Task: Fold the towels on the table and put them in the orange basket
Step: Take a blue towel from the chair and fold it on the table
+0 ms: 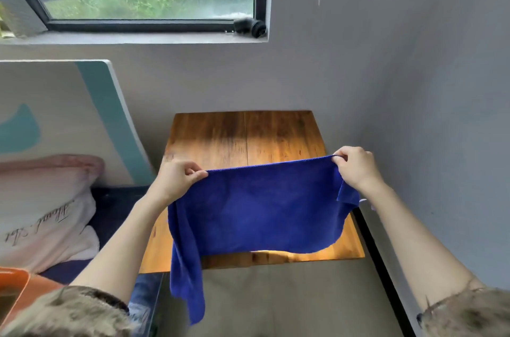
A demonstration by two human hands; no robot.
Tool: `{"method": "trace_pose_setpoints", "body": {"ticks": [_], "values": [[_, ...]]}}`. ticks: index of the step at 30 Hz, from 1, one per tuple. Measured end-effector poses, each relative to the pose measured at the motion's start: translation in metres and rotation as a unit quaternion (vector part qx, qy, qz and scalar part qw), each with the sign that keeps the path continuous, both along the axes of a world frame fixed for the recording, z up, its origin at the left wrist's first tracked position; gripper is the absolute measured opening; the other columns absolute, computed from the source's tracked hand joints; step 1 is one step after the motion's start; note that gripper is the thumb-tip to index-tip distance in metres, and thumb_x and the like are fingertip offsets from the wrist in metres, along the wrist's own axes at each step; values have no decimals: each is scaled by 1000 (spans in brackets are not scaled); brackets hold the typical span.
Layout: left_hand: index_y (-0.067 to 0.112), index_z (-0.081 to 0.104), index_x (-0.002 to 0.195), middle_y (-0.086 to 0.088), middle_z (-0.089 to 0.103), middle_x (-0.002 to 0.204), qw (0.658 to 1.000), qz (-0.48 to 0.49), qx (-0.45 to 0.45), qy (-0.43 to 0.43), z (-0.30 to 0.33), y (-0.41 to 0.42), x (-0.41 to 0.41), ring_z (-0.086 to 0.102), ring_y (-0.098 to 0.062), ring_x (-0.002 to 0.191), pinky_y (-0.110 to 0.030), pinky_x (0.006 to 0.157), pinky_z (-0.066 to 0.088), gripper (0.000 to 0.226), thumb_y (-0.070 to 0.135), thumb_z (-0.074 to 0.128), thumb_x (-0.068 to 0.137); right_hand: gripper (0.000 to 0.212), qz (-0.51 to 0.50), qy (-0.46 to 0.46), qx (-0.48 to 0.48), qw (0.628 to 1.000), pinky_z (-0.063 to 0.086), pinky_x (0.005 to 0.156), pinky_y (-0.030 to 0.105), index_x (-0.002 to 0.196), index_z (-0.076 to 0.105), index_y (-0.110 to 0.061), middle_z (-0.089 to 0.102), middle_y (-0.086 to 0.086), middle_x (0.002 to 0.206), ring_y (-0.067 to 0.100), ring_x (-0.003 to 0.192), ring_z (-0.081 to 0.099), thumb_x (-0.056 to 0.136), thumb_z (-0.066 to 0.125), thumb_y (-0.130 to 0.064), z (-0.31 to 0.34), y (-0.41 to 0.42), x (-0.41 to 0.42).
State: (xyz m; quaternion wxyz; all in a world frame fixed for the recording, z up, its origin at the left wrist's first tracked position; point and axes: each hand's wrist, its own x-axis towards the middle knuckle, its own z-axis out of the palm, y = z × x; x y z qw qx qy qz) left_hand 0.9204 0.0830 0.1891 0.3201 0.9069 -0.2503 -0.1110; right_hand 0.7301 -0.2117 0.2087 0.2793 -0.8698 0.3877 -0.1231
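Both forearms are bare from the elbow down, ending in the left hand [176,176] and right hand [356,168], which wear no rings, watch or gloves. The nails look short and plain. Short sleeves begin near the elbows: the left sleeve [71,312] and right sleeve [469,314] are of a fuzzy, mottled fabric in grey-brown and tan with darker blotches. Each cuff has a dark edge, and a few dark thread-like lines cross the right one.
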Motion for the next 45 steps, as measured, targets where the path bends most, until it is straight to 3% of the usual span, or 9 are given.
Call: {"method": "trace_pose_setpoints", "body": {"ticks": [7,13,17,24,29,33,38,41,45], "values": [[20,66,79,0,62,80,998,-13,56,40,-37,-51,59,54,-11,72,-19,55,38,14,30,61,88,22,-10,61,7,998,39,74,24,99,68,-7,67,13,101,21,83,49,95,47,-13,-35,-44,64],[24,64,79,3,61,78,995,-35,78,48,-72,-108,144,57,-17,79,-29,67,46,14,32,59,90,25,-44,115,-9,992,41,73,27,106,66,-9,66,13,106,31,97,58,97,44,-18,-72,-83,143],[25,62,77,5,59,76,994,-53,81,47,-99,-147,200,56,-18,80,-29,68,45,14,32,60,89,29,-57,187,-64,979,38,91,37,111,63,-12,66,11,109,31,103,58,99,38,-21,-102,-106,190],[16,66,99,-2,61,100,997,-30,62,47,-153,-190,260,56,-18,90,-29,78,42,14,19,55,90,33,-19,210,-104,972,33,98,41,126,53,-13,53,13,126,32,118,45,97,40,-20,-143,-135,254],[14,64,101,-3,65,98,987,-19,107,121,-198,-159,244,56,-16,82,-29,77,45,15,14,58,87,44,92,237,-25,967,32,101,41,139,39,-14,41,8,140,28,129,36,96,44,-23,-195,-89,267],[19,61,88,-4,65,94,971,1,149,189,-224,-115,201,60,-20,84,-28,74,44,4,16,62,85,51,180,286,57,939,24,110,40,146,26,-16,20,7,154,23,142,17,98,42,-26,-226,-34,263],[19,50,84,1,57,88,952,70,177,239,-240,-84,149,57,-23,86,-31,72,42,26,35,70,80,69,257,346,72,899,14,114,53,150,4,-27,-12,2,158,23,145,-11,96,46,-35,-251,10,250],[20,49,99,1,48,102,949,70,207,227,-244,-77,125,51,-20,96,-33,74,45,38,43,69,78,85,272,389,66,878,14,110,61,149,-6,-32,-25,1,155,26,143,-21,90,54,-42,-267,15,234],[18,50,111,-2,41,110,958,83,236,142,-249,-72,103,43,-22,103,-34,76,46,42,41,68,80,98,297,412,41,861,12,106,66,146,-13,-36,-33,-2,151,24,140,-28,84,61,-45,-276,8,225]]}}
